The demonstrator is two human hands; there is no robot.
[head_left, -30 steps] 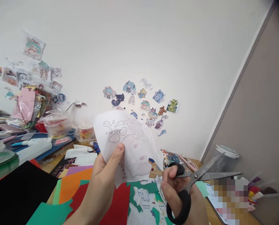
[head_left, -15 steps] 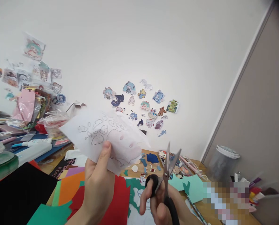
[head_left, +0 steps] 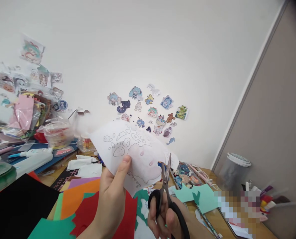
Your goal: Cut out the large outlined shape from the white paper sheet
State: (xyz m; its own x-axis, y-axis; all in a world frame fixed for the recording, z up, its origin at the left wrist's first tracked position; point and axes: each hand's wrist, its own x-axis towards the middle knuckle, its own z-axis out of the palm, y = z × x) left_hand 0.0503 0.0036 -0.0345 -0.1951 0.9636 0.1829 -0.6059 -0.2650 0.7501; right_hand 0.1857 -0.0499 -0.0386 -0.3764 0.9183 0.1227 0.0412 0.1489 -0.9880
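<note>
We pinch the thin white sheet with pencilled outlines in our left hand, while the black-handled scissors gripped in our right hand meet its right edge, blades barely parted, outlines apparently still uncut.

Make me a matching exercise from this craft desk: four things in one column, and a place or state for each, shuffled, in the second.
Things:
1. Tracing sheet
2. Scissors
3. Red paper
4. Lidded grey bin

Places or states:
A. On the floor by the right-hand wall
B. Flat on the desk, under the left hand
C. In the right hand, blades pointing up
D. Pinched in the left hand, held up

Pairs: 1-D, 2-C, 3-B, 4-A
</note>
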